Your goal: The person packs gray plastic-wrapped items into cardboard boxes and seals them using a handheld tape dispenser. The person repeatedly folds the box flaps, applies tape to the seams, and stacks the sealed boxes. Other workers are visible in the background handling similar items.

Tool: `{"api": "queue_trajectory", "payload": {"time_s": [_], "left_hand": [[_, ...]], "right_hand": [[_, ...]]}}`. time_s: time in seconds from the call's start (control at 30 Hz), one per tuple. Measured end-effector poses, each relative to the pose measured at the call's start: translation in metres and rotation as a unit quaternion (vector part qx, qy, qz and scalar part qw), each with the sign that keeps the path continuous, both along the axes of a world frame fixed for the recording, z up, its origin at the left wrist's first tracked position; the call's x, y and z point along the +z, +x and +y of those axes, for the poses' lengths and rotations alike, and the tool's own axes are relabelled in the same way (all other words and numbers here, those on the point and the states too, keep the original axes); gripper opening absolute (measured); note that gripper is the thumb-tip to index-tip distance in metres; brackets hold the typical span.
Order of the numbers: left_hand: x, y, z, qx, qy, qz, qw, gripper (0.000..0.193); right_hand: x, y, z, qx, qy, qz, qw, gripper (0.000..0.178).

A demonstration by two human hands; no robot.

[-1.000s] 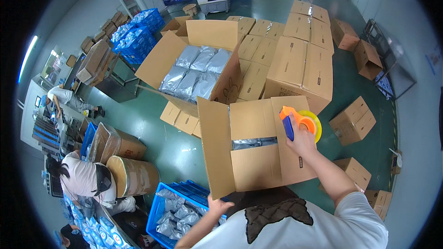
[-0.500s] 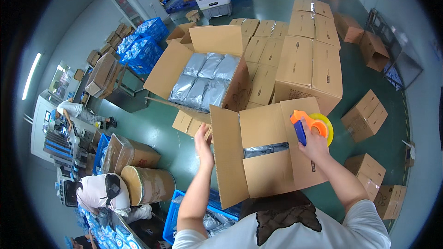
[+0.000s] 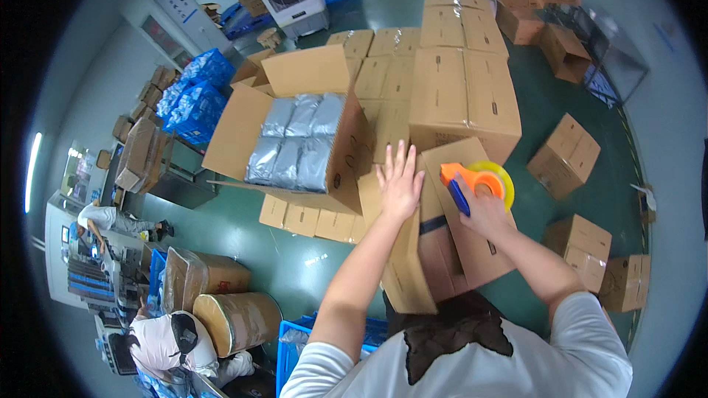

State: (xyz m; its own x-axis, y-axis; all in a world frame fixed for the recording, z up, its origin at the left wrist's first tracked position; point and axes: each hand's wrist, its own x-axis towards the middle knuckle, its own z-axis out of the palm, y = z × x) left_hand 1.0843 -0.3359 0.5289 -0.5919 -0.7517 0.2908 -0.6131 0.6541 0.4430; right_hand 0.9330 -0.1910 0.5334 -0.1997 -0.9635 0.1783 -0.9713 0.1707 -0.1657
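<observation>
In front of me stands a cardboard carton (image 3: 483, 254), its left and right flaps partly folded in over the top. My left hand (image 3: 400, 190) lies with fingers spread on the far end of the left flap (image 3: 404, 269). My right hand (image 3: 487, 215) grips a tape dispenser (image 3: 466, 171), orange with a blue handle and a yellow tape roll. That hand rests over the right flap. Between the flaps a brown inner flap and a dark gap show; the contents are mostly hidden.
Beyond to the left, an open carton (image 3: 352, 166) holds several grey plastic packages (image 3: 295, 140). Closed cartons (image 3: 464, 92) are stacked ahead; more cartons (image 3: 566, 155) stand at the right. A brown drum (image 3: 236, 322) and blue crate (image 3: 289, 354) are at the left, near a co-worker (image 3: 169, 343).
My left hand has moved from the left flap's outer side onto its top, and that flap has swung inward. The right flap has also tilted inward; my right hand keeps the dispenser.
</observation>
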Motion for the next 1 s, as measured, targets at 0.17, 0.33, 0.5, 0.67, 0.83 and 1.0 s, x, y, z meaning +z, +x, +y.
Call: {"api": "queue_trajectory", "payload": {"time_s": [0.17,0.33,0.5,0.67,0.83,1.0], "left_hand": [[-0.058,-0.026,-0.002,0.114,-0.015,-0.111,0.987,0.051],[-0.054,0.009,-0.020,0.077,0.155,0.381,0.908,0.040],[-0.021,0.147,0.061,-0.048,0.100,0.159,0.981,0.059],[-0.060,0.127,0.084,0.041,0.154,0.153,0.975,0.098],[-0.047,0.078,0.084,0.137,0.203,0.172,0.954,0.100],[-0.042,0.061,0.083,0.159,0.206,0.267,0.928,0.090]], "right_hand": [[0.002,-0.005,-0.002,-0.023,0.052,-0.046,0.997,0.087],[0.017,-0.003,-0.001,-0.047,0.110,-0.090,0.989,0.084],[0.021,-0.014,0.018,-0.183,0.088,-0.160,0.966,0.087],[-0.019,-0.074,0.051,-0.182,0.010,-0.302,0.936,0.109],[-0.001,-0.069,0.022,-0.222,0.078,-0.277,0.932,0.118],[0.014,-0.068,-0.007,-0.263,0.165,-0.234,0.921,0.124]]}}
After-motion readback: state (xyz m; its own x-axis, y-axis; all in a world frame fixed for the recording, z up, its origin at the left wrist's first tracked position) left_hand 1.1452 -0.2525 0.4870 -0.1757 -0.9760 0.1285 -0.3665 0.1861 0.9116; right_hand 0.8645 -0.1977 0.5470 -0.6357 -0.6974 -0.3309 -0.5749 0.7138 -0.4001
